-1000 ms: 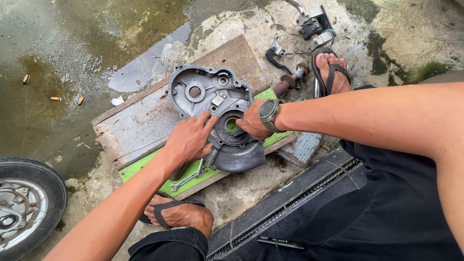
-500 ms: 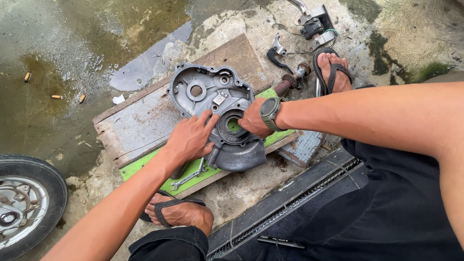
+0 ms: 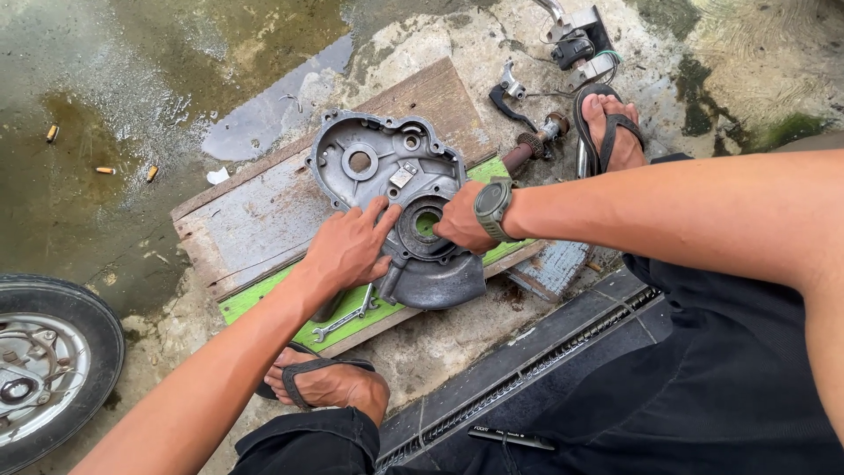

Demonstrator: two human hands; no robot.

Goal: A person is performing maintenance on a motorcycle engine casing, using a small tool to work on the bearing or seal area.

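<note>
A grey metal engine cover [image 3: 378, 163] lies inner side up on a wooden board [image 3: 255, 224] with a green strip [image 3: 264, 295]. My left hand [image 3: 352, 251] rests flat on the cover's lower part, fingers spread beside a round opening [image 3: 425, 227]. My right hand [image 3: 457, 220], with a watch on its wrist, presses at the right rim of that opening; its fingers are curled and what they hold, if anything, is hidden. A small wrench [image 3: 345, 318] lies on the green strip below my left hand.
A wheel with a tyre [image 3: 48, 365] sits at the lower left. My sandalled feet [image 3: 330, 383] [image 3: 611, 127] flank the board. Loose motorcycle parts [image 3: 576, 44] and a lever [image 3: 510, 97] lie at the top right on wet concrete. A black ribbed panel [image 3: 536, 361] lies near my knees.
Both hands stay on the cover; my left hand's fingers have shifted slightly toward the round opening. The cover has barely moved.
</note>
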